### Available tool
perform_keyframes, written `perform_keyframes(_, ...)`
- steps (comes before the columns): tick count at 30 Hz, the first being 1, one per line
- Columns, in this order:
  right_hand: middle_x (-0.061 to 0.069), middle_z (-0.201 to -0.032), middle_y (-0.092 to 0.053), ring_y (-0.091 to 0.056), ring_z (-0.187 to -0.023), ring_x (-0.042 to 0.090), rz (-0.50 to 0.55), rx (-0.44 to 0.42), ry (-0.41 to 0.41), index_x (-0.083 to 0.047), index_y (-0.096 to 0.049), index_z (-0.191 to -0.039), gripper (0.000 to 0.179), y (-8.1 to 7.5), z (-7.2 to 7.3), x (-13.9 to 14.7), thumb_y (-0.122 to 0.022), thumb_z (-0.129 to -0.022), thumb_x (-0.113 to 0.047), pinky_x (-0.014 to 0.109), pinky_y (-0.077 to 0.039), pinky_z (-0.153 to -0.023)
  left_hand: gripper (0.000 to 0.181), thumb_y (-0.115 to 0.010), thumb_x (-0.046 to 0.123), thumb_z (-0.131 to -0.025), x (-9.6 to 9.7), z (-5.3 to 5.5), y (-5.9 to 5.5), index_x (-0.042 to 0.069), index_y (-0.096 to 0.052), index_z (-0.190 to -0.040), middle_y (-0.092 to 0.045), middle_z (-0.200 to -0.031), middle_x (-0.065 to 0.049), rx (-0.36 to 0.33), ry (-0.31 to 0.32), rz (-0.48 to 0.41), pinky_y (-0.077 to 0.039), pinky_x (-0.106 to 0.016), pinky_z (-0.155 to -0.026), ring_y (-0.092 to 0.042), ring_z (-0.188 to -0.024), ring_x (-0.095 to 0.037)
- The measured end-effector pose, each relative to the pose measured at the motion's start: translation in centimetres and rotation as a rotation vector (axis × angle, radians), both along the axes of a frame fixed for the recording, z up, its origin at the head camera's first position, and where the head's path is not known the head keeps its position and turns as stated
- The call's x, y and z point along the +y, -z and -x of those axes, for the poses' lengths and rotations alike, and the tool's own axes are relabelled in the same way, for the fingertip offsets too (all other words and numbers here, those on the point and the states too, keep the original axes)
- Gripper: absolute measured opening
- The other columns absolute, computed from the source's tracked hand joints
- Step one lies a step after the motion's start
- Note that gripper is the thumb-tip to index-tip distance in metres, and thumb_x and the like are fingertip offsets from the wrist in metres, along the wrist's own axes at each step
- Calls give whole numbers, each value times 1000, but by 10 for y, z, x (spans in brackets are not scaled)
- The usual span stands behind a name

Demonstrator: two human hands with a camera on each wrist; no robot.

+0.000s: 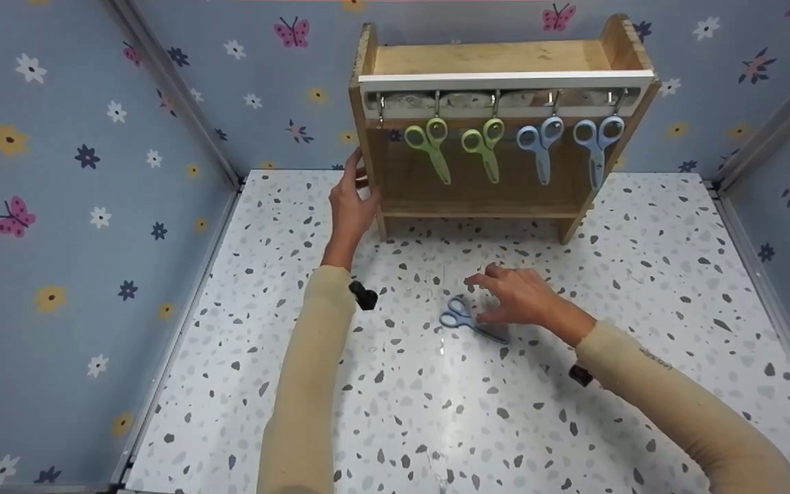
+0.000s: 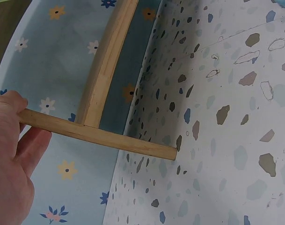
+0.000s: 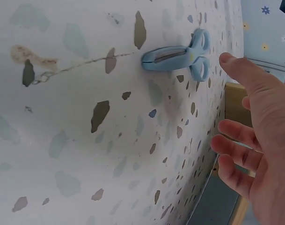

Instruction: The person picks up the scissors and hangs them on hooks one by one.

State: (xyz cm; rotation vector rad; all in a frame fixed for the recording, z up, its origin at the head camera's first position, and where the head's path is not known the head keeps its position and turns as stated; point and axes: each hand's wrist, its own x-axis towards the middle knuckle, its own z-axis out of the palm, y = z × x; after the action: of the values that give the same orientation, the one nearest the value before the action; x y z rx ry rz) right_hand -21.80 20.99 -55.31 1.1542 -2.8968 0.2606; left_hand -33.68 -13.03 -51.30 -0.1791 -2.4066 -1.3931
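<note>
A wooden rack (image 1: 487,58) stands at the back. My left hand (image 1: 352,209) grips its left side panel (image 2: 100,137), thumb and fingers on either face of the board. Blue scissors (image 1: 465,320) lie on the speckled tabletop in front of the rack. Just over them is my right hand (image 1: 522,298), its fingers loosely spread and nothing held. In the right wrist view, a small gap shows between the thumb (image 3: 245,70) and the handle loops of the scissors (image 3: 191,55).
From hooks on the rack's front rail (image 1: 505,81) hang two green scissors (image 1: 438,154) and two blue scissors (image 1: 540,154). Flower-patterned panels (image 1: 93,261) enclose the white speckled tabletop (image 1: 395,412) at the back and both sides.
</note>
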Motion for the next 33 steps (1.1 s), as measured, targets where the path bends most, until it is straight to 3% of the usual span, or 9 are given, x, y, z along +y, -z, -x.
perform_keyframes(8, 4, -98, -71, -47, -63, 10, -27, -56, 5, -21, -76, -136, 61, 1, -2, -1, -94, -85, -48, 25, -30, -52, 74, -72, 5, -107, 0, 0, -1, 9, -40, -174, -72, -149, -24, -2, 2, -2, -61, -55, -116, -75, -133, -40)
perform_keyframes(21, 1, -90, -71, -46, -60, 9, -98, -80, -38, -22, -74, -128, 65, 10, -7, 2, -98, -79, -57, 25, -32, -49, 73, -72, 9, -108, 0, 1, 1, 9, -40, -174, -71, -149, -26, 2, 11, -2, -60, -58, -117, -74, -134, -42)
perform_keyframes(33, -1, -82, -70, -48, -59, 9, -104, -90, -78, -18, -76, -118, 53, 13, -9, 1, -98, -80, -49, 23, -33, -51, 74, -72, 10, -108, 0, 1, 1, 11, -39, -175, -71, -151, -24, -16, 3, -4, -59, -57, -118, -74, -135, -41)
